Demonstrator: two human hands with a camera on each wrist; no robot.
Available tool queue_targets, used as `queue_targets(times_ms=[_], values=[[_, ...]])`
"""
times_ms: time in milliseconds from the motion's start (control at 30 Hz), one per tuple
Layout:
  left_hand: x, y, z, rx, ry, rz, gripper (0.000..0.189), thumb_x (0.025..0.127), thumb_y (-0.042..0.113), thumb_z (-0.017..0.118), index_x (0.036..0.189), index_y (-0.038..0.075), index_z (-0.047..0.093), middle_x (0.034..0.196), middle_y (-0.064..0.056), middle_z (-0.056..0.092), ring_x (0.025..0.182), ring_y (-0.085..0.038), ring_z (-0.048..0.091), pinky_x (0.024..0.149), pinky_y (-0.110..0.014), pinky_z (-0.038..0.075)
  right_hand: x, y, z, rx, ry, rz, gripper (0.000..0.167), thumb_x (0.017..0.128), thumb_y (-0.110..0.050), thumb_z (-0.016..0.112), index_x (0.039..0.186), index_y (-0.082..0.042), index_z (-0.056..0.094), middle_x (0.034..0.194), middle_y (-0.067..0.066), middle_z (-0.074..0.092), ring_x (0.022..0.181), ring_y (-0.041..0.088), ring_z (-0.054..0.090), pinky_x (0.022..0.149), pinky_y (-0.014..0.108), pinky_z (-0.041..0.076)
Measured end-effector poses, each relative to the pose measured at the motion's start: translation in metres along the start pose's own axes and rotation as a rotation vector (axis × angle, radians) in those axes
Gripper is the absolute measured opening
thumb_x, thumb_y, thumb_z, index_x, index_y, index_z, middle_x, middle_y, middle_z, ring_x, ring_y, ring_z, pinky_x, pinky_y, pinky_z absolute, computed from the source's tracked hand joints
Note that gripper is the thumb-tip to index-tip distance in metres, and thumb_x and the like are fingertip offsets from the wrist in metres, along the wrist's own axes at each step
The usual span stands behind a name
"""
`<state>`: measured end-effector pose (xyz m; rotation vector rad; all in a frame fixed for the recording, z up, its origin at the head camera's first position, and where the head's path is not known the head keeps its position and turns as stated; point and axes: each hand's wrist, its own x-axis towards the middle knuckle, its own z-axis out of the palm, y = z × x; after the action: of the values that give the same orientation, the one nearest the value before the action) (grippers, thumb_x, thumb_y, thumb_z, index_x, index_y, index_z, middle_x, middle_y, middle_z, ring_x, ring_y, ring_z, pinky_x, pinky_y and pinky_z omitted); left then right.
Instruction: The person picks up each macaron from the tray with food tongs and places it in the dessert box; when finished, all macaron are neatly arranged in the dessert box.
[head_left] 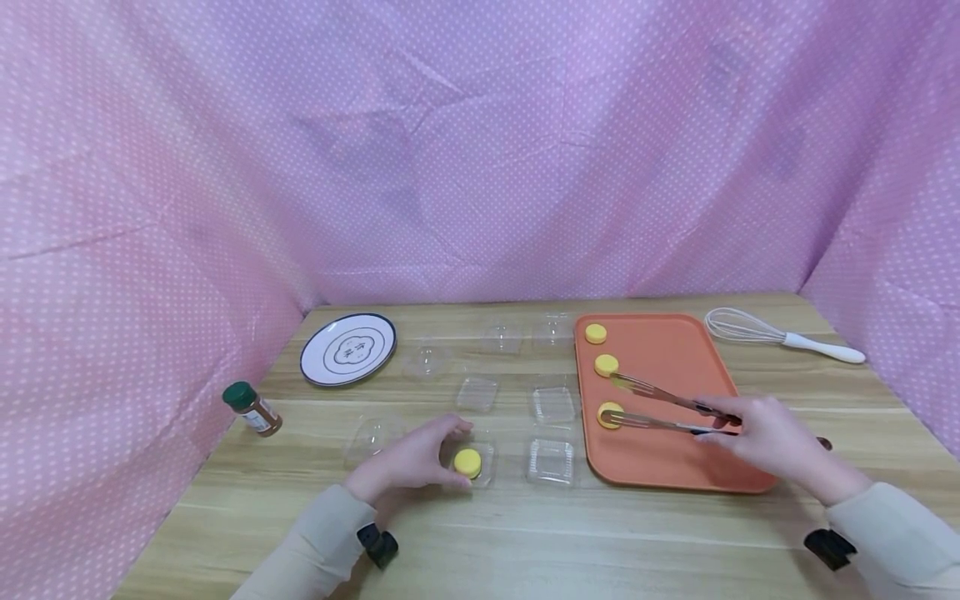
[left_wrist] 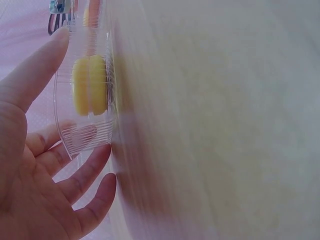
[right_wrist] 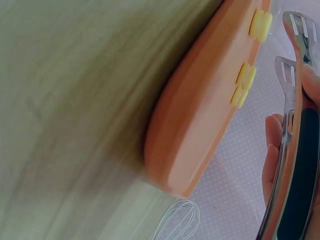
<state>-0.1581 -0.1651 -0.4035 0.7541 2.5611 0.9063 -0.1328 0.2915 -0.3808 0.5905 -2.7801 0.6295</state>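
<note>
My left hand holds a small clear plastic box on the table, thumb and fingers at its sides. Inside that box sits one yellow macaron, also seen through the wall in the left wrist view. My right hand grips a pair of metal tongs with dark handle grips. The slotted tips of the tongs are spread apart above the orange tray. Three yellow macarons lie along the tray's left side, and the nearest one is partly covered by a tong tip.
Several clear plastic boxes and lids stand between my left hand and the tray. A white blue-rimmed plate lies at the back left, with a green-capped spice jar in front. Right of the tray is a whisk. Pink dotted cloth hangs behind.
</note>
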Motion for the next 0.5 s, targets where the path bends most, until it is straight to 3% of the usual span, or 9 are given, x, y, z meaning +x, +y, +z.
queue_targets(times_ms=[500], values=[[0.0014, 0.0009, -0.0012, 0.005, -0.007, -0.023, 0.074, 0.071, 0.034, 0.082, 0.129, 0.003, 0.048, 0.129, -0.012, 0.056, 0.121, -0.028, 0.052, 0.107, -0.047, 0.039, -0.0008, 0.0058, 0.0037, -0.014, -0.124, 0.050, 0.043, 0.071, -0.012, 0.080, 0.110, -0.001, 0.068, 0.075, -0.007, 0.066, 0.064, -0.001, 0.052, 0.053, 0.021, 0.045]])
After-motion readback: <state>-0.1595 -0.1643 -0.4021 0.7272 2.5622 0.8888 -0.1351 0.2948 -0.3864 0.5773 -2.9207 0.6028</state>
